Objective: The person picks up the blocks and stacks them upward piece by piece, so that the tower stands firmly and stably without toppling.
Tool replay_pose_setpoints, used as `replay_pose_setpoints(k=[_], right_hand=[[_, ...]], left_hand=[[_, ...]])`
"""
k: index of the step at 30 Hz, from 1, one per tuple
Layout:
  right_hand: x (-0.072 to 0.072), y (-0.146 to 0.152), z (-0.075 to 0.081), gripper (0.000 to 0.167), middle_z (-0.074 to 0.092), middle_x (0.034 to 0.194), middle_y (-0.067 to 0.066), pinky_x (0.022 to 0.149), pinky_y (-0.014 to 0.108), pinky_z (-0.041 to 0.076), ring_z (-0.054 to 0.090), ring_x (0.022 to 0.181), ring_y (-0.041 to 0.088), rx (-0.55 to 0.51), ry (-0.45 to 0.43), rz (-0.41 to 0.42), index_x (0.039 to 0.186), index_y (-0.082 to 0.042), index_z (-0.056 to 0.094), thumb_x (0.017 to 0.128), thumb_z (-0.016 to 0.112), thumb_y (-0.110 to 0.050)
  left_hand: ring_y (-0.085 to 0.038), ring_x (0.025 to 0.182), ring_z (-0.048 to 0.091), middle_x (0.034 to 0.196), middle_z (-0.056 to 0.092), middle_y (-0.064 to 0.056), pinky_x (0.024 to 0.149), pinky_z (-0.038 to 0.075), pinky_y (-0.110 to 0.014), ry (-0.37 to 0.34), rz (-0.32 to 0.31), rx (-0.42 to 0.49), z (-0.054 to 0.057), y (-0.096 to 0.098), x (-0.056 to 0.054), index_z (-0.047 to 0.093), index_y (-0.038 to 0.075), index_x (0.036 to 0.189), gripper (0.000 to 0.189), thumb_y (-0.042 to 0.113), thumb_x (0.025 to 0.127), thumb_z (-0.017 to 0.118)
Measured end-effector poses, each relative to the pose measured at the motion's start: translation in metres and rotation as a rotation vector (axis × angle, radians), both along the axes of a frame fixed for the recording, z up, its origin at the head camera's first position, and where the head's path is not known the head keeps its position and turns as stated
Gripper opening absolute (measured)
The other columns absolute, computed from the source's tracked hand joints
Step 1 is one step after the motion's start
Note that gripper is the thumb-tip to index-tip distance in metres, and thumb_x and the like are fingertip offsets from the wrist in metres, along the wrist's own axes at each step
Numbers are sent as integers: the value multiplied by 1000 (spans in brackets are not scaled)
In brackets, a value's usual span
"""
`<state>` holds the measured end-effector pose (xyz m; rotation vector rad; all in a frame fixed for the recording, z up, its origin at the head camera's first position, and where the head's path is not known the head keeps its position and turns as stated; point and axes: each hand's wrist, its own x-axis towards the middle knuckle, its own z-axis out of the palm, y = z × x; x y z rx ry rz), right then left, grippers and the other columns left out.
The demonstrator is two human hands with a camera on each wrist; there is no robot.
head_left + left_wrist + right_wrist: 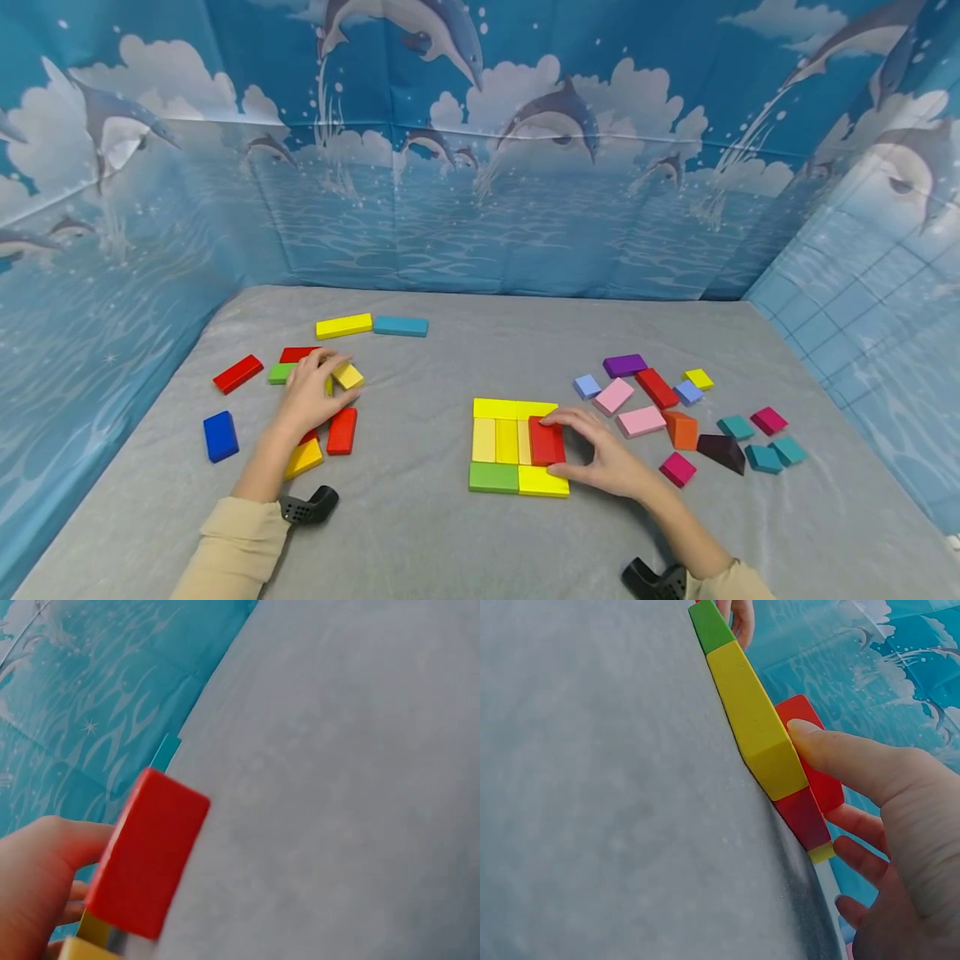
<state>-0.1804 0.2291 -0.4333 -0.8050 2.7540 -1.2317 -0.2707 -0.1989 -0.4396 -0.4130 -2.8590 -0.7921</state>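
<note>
My right hand (600, 454) pinches a red block (546, 442) between thumb and fingers. That block lies over the right side of a flat square of yellow blocks (507, 442) with a green block (493, 477) at its near left corner. The right wrist view shows the red block (821, 780) resting above the yellow layer (754, 712). My left hand (311, 396) holds a small yellow block (348, 375) between thumb and fingertips, among loose blocks. Beside it is a red block (342, 431), which covers part of the left hand (37, 877) in the left wrist view.
At the back left, a long yellow block (343, 326) and a blue one (401, 326) lie end to end. More blocks, such as a dark blue one (221, 436), lie left. Pink (641, 422), orange (682, 430) and teal (764, 458) pieces are scattered right on grey cloth (420, 533).
</note>
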Motion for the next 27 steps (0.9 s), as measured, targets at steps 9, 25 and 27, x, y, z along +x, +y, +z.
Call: replay_pose_setpoints(k=[9, 25, 27], right_hand=[[-3, 4, -8, 56, 49, 127, -4, 92, 49, 42, 42, 117, 15, -8, 9, -7, 124, -25, 52, 74, 75, -31], [-2, 5, -10, 55, 49, 127, -4, 92, 49, 42, 42, 117, 15, -4, 7, -17, 124, -26, 52, 74, 75, -32], [-3, 5, -10, 55, 49, 127, -4, 92, 50, 42, 42, 117, 16, -10, 6, -15, 124, -25, 52, 74, 75, -31]], left_hand=[[-38, 112, 37, 121, 42, -21, 97, 23, -56, -1, 17, 13, 4, 5, 1, 54, 5, 124, 52, 25, 79, 70], [-22, 115, 42, 126, 45, -7, 95, 37, -47, 83, -556, 187, 13, 121, 34, 58, 9, 123, 49, 21, 77, 73], [-22, 116, 42, 127, 45, -6, 96, 35, -46, 56, -611, 170, 12, 133, 39, 58, 10, 123, 49, 22, 78, 72]])
